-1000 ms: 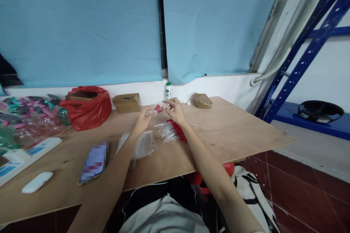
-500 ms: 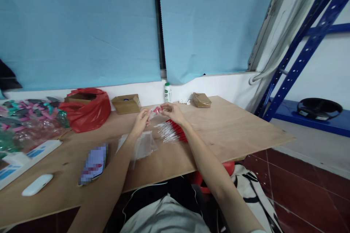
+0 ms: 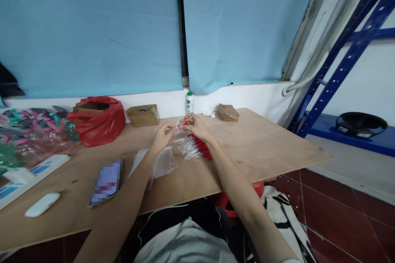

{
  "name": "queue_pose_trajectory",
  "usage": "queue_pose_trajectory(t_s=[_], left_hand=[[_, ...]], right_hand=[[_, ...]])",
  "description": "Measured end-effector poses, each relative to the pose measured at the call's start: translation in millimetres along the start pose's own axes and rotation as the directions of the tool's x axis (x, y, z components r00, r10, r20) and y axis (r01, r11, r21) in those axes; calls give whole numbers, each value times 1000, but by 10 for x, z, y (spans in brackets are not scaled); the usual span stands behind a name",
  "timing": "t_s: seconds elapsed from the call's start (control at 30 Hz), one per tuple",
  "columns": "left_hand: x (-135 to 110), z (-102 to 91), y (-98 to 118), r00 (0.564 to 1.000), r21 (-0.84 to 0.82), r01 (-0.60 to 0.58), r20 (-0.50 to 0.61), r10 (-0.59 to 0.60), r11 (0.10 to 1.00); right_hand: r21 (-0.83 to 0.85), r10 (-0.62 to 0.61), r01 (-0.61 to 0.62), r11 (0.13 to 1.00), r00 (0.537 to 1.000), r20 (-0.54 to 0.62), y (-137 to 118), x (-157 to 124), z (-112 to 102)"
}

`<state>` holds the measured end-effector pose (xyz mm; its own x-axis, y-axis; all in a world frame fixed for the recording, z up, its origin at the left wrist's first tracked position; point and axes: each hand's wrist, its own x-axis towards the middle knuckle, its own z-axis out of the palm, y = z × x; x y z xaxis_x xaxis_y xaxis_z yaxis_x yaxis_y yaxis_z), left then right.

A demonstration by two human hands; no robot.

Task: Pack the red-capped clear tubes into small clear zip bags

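the left hand (image 3: 162, 135) and right hand (image 3: 196, 128) are close together, both pinching one little clear packet (image 3: 180, 124) with red inside. it is above the desk (image 3: 265, 144), near the red pile (image 3: 195, 148).

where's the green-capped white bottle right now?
Head view: the bottle stands at the far edge of the table against the wall, between the open cardboard box on its left and the brown packet on its right.

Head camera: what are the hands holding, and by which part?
A small clear packet with red inside; left hand pinches its left end, right hand its right end.
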<state>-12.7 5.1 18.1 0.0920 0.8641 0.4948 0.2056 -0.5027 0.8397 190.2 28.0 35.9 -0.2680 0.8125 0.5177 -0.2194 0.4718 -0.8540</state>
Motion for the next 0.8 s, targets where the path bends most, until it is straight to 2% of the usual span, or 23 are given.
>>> queue_pose_trajectory(t_s=[0.27, 0.47, 0.57, 0.7, 0.77, 0.8], left_hand=[[10, -33, 90, 980, 170, -155, -100, 174, 973], [36, -21, 60, 974, 192, -181, -101, 203, 965], [52, -70, 22, 973, 208, -163, -127, 192, 964], [94, -234, -77, 946, 246, -112, -270, 180, 963], [107, -306, -132, 908, 297, -72, -376, 185, 952], [107, -329, -156, 886, 328, -47, -422, 191, 943]], right_hand=[[37, -21, 23, 999, 997, -76, -90, -6, 3], [-16, -25, 23, 1000, 990, -136, -116, 12, 5], [-13, -22, 20, 1000, 983, -180, -167, 24, -82], [-6, -66, 68, 998, 945, -321, -289, -1, -355], [-18, -50, 46, 999, 948, -315, -334, -42, -490], [-35, -21, 12, 999, 963, -270, -344, -67, -541]])
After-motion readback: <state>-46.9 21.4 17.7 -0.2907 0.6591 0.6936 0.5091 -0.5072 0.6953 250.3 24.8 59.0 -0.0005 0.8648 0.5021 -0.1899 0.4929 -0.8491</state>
